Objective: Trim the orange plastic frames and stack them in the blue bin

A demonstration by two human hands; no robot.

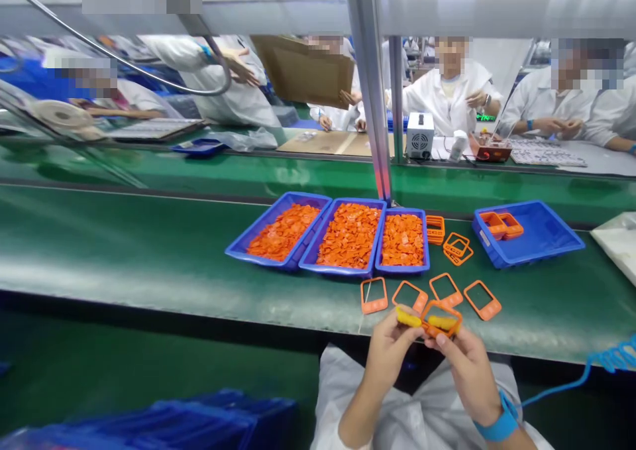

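Note:
Just over the near edge of the bench, an orange plastic frame [459,319] with a rectangular opening is held tilted between my hands. My right hand [466,365] grips its right side, thumb at the lower edge and fingers behind. My left hand [390,352] is closed in a pinch at the frame's lower left corner; whether a small part is also between those fingers is hidden. Yellow covers [408,317] show on fingertips. Beyond my hands, several similar frames lie flat in a loose row, including one frame [373,309] at the left and another [489,312] at the right.
Three blue trays [309,264] of small orange pieces stand left of centre. A stack of frames [436,239] sits beside them. Another blue tray [551,241] at the right holds several frames. A coiled blue cord [561,387] runs to my right wristband. Co-workers sit beyond the metal post [370,72].

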